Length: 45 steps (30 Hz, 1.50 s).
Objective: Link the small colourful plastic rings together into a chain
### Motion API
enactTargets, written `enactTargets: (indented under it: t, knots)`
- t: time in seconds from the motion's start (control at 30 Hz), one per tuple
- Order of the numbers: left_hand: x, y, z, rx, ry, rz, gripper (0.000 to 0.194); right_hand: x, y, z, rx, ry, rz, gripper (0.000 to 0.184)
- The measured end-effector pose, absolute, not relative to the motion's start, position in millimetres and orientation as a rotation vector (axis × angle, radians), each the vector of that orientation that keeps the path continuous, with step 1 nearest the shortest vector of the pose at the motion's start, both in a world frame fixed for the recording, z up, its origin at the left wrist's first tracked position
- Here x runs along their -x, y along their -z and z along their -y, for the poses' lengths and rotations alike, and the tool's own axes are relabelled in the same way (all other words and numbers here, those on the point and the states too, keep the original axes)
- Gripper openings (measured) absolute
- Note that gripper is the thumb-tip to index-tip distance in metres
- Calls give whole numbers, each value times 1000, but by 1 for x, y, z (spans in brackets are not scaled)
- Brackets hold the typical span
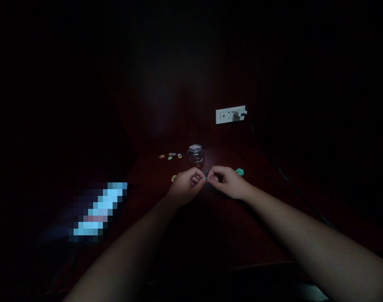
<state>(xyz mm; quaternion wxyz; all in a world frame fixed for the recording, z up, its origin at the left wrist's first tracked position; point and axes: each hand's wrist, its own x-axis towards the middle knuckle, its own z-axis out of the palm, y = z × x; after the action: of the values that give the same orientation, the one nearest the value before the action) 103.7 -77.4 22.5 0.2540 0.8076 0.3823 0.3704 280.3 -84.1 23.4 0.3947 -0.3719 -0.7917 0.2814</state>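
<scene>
The room is very dark, most of it lost in black, with light falling only around the middle. A dark red table (248, 237) spreads across the lower part, its front edge faintly visible, and behind it rises a dim reddish wall (194, 126). At the table's left side glows a pixelated blue-white patch (98, 214), too coarse to identify. Both forearms reach in over the table, the left hand (185, 184) and right hand (227, 181) nearly meeting in the centre. On the wall to the right is a white socket plate (224, 116) with a plug (241, 113) in it. Just beyond the hands stands a clear jar (196, 157), upright, its lid (195, 147) on; its contents are too dim to tell. A green cluster (239, 172) lies beside the right hand, a yellow piece (174, 178) beside the left, and small coloured pieces (170, 158) lie scattered left of the jar. Smallest is a thin green piece (207, 178), pinched between the fingertips of both hands.
</scene>
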Motion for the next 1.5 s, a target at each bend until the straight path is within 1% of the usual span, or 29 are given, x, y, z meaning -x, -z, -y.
enactTargets:
  t: [0.97, 1.23, 1.5]
  knots:
    - [-104, -22, 75, -2270, -918, -1078, 11, -279, -21, 85, 930, -787, 2040, 17]
    - [-103, -22, 75, -2238, -930, -1065, 14, -280, -23, 86, 927, -800, 2036, 8]
    - [-103, -21, 73, -2326, -918, -1096, 13, -281, -23, 85, 924, -849, 2068, 6]
